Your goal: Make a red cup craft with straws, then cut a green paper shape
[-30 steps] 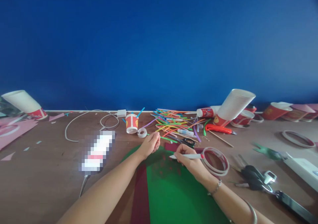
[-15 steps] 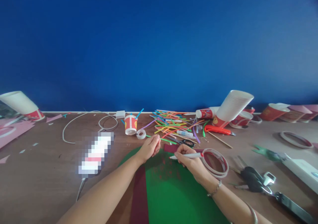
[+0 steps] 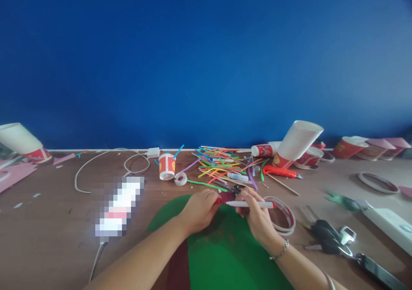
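My right hand [image 3: 252, 208] grips a white marker [image 3: 247, 204] with a red end, its tip pointing left. My left hand [image 3: 201, 210] is closed, and a small red piece that looks like the marker's cap [image 3: 219, 200] shows between its thumb and fingers. The marker tip is close to this red piece; whether they touch I cannot tell. Both hands are above a rounded green sheet [image 3: 231, 255] with faint reddish marks. A dark red strip [image 3: 178, 264] lies along it on the left. Black-handled scissors [image 3: 237, 190] lie just behind my right hand, partly hidden.
Colourful straws [image 3: 222, 163] lie heaped behind the hands. A small cup [image 3: 167, 166] and tape roll [image 3: 180, 178] stand left of them. To the right are stacked cups [image 3: 298, 142], a red cutter [image 3: 281, 171], cup rings [image 3: 285, 221] and keys [image 3: 325, 234]. A phone [image 3: 120, 206] lies left.
My left hand has come down and right, and the red piece now shows at its fingertips. The marker has moved slightly right and down, close to that piece. The view has shifted slightly.
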`<state>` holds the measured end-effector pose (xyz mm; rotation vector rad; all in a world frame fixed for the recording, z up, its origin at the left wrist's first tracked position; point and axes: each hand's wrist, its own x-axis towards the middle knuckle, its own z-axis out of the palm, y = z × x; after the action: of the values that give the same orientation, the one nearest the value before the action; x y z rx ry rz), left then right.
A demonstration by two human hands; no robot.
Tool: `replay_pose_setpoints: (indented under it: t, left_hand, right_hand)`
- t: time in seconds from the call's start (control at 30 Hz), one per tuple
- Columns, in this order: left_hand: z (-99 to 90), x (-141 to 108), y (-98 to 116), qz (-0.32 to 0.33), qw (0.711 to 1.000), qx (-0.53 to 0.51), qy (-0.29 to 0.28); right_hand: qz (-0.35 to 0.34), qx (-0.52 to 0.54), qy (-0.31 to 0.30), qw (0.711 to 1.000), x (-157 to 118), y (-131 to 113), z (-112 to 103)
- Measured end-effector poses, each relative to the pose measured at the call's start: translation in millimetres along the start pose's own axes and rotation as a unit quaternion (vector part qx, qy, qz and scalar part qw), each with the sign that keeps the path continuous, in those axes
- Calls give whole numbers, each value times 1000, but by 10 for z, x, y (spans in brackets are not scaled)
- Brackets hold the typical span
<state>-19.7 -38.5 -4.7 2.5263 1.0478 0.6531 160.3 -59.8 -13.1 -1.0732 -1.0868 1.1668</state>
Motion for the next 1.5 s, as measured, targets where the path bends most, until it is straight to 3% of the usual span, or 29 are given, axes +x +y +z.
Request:
replay_pose_setpoints:
  t: [0.37, 0.57, 0.67, 0.83, 1.0, 1.13, 1.2, 1.3, 1.33, 1.37, 1.4, 1.43, 1.5]
  left_hand:
    - [11, -10, 41, 15, 995, 94, -39]
    - [-30, -45, 105, 43, 988, 110, -99]
    - [-49, -75, 192, 65, 984, 111, -120]
    - [-85, -47, 317, 69, 979, 156, -108]
    - [-125, 50, 397, 100, 970, 194, -105]
    - [-157, 147, 400, 97, 973, 189, -93]
    - [-197, 195, 334, 72, 975, 191, -86]
    - [-292, 221, 152, -23, 980, 194, -47]
    - [-325, 211, 80, -72, 977, 200, -26]
    - [-352, 193, 8, -132, 967, 216, -5]
    - [-371, 168, -58, -179, 956, 233, 12]
    - [-379, 140, -117, -211, 945, 249, 20]
    - [-367, 84, -205, -245, 932, 266, 24]
  right_hand:
    - [16, -73, -22, 997, -40, -51, 28]
    - [26, -190, -83, 978, -84, -129, 48]
    - [62, -166, -133, 975, -121, -121, 67]
    - [128, -49, -70, 988, -140, -171, 125]
    - [143, -5, -51, 988, -124, -207, 158]
    - [101, -10, 0, 995, -84, -188, 161]
    - [63, -63, -23, 996, -29, -224, 127]
    - [34, -194, -160, 967, 106, -353, 0]
    - [25, -242, -167, 955, 159, -401, -55]
    - [-3, -321, -129, 938, 213, -443, -109]
    - [-46, -428, -82, 899, 265, -474, -157]
    - [-83, -538, -53, 837, 312, -493, -195]
    - [-98, -593, -60, 797, 390, -488, -233]
